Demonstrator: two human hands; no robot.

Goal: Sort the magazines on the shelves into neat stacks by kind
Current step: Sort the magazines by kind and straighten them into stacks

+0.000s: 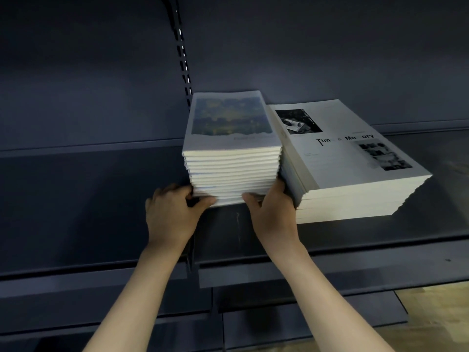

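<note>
Both forearms reach from the near edge to a dark shelf (101, 199). At left, the left hand (172, 214) curls round the near-left bottom corner of the colour-cover stack (232, 171); the right hand (272, 214) grips its near-right corner, fingers tucked between it and the "Time & Memory" stack (355, 184) touching on the right. Two kinds appear sorted, though the left pile's lower edges sit uneven and likely need squaring. Other shelves go unseen.
</note>
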